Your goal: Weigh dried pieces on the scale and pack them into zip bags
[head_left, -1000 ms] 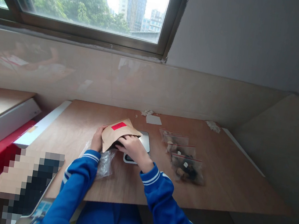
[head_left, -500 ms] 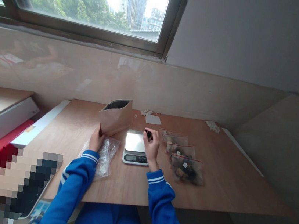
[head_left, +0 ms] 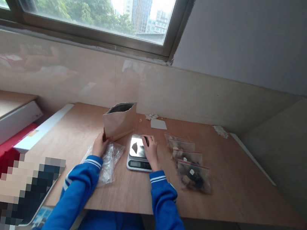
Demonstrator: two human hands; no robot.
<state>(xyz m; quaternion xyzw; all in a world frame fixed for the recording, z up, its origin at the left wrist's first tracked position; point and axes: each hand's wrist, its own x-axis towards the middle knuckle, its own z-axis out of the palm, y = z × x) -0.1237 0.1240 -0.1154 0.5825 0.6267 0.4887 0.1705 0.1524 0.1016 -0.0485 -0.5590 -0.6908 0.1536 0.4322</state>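
Observation:
My left hand (head_left: 99,144) is closed at the lower left edge of a kraft paper bag (head_left: 120,122), which stands with its mouth open; its wrist is beside a crumpled clear plastic bag (head_left: 109,164). My right hand (head_left: 151,149) is over the plate of a digital kitchen scale (head_left: 140,165), its fingers closed around a small dark piece (head_left: 146,141). On the shiny plate shows a dark leaf-like shape (head_left: 134,147); whether it is an object or a reflection I cannot tell. The scale's digits are too small to read.
Several red-topped zip bags (head_left: 193,177) with brown and dark contents lie in an overlapping row right of the scale. A white paper (head_left: 158,124) and crumpled scraps (head_left: 221,131) are near the wall. A pixelated patch (head_left: 34,189) covers the table's left front.
My right hand has lowered from above the scale's right side onto its plate, with the dark piece. A dark shape now shows on the plate. My left hand stays at the paper bag.

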